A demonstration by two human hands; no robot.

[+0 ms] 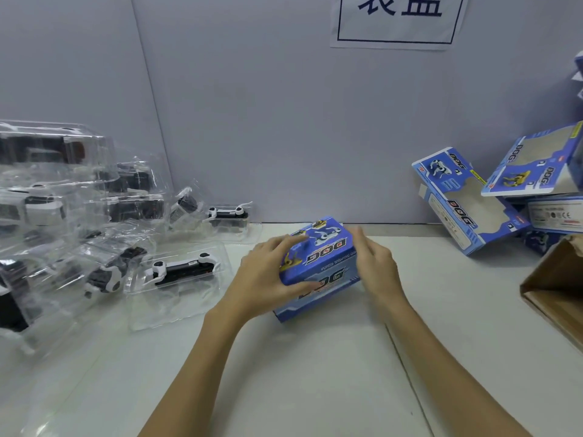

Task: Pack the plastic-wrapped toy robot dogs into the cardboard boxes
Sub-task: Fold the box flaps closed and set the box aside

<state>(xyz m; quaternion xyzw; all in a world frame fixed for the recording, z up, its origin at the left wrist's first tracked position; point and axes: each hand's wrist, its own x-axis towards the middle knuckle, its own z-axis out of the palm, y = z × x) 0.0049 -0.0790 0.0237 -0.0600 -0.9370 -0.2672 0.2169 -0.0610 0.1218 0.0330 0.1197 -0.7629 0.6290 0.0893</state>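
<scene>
We note a white table (315, 373) against a grey wall (284, 121) bearing a paper sign (397, 20). A heap of plastic-wrapped toy robot dogs (79, 231) fills the table's left side. At right, empty blue boxes (492, 197) are stacked, tilted, near a brown carton (555, 288). At centre, one blue box (318, 266) sits on the table. Our left hand (268, 275) grips its left end, thumb across the front. Our right hand (375, 266) rests flat against its right end, fingers straight.
</scene>
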